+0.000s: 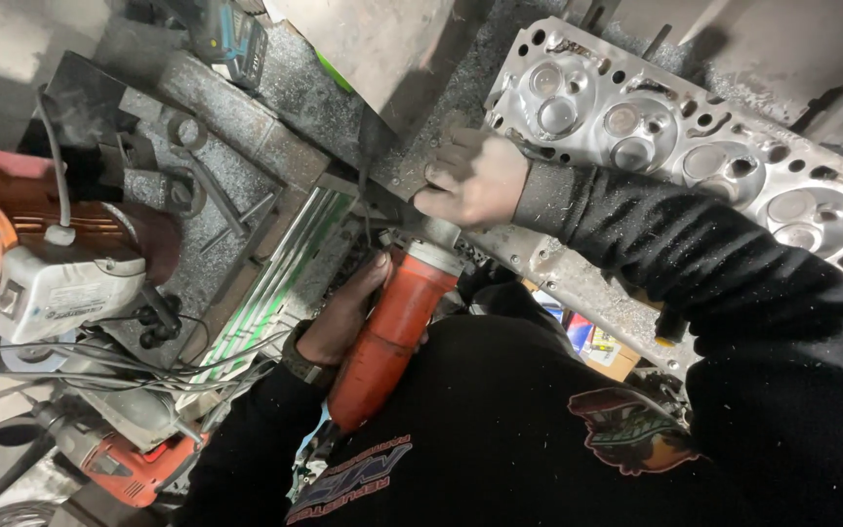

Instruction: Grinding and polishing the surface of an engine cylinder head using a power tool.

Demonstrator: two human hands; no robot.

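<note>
Nearest to the camera is the person's own black sweatshirt (500,429), dusted with pale metal filings, and just above it the red-orange body of an angle grinder (387,337) that points away from the chest toward the bench. The left hand (343,312), with a watch on the wrist, wraps around the side of this body; its fingers are curled and pressed against the casing, probably to keep the tool from twisting. The right hand (470,181), in a black sleeve, lies over the grey head of the grinder, fingers bent and close together, pressing down on a dark flat steel piece (382,161). It seems to be steadying the work at that spot, though I cannot tell if the fingertips also pinch something. The disc itself is hidden under this hand. Beside the tool, a green and silver ribbed part (280,278) lies along the edge of the dirty workbench (304,93). To the left, well apart, rest another orange and white power tool (41,263) with loose cables and, lower, a red drill (134,464). Farthest away, an aluminium cylinder head (695,146) lies flat with its combustion chambers facing upward.
</note>
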